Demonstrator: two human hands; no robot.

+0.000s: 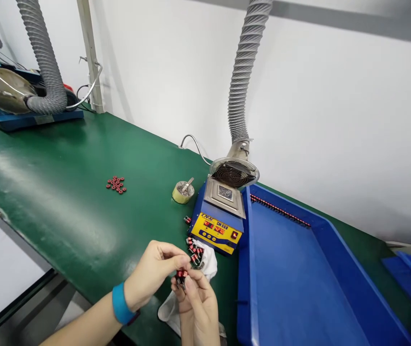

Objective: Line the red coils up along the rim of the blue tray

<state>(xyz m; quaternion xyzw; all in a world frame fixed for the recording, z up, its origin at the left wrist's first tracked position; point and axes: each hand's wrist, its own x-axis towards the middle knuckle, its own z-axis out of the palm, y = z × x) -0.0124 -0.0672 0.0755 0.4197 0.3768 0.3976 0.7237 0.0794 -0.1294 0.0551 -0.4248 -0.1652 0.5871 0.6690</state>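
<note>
My left hand point(155, 269), with a teal band on its wrist, pinches at a small red wire-wound coil point(181, 275) above the bench's near edge. My right hand point(200, 300) holds the same coil from below between thumb and fingers, which partly cover it. Just beyond my fingertips, several similar red coils point(195, 250) with wire ends lie on and beside a white cloth point(209, 262). One more coil point(187, 219) sits apart, against the side of the solder pot point(215, 233), whose yellow front has lit red digits.
A fume hood point(234, 172) on a grey hose point(246, 62) hangs over the pot. Right of it stands a blue tray point(309, 288) with a row of coils point(280, 210) along its back. A small tub point(182, 193) and several red-brown rings point(116, 185) rest on the green bench point(147, 168).
</note>
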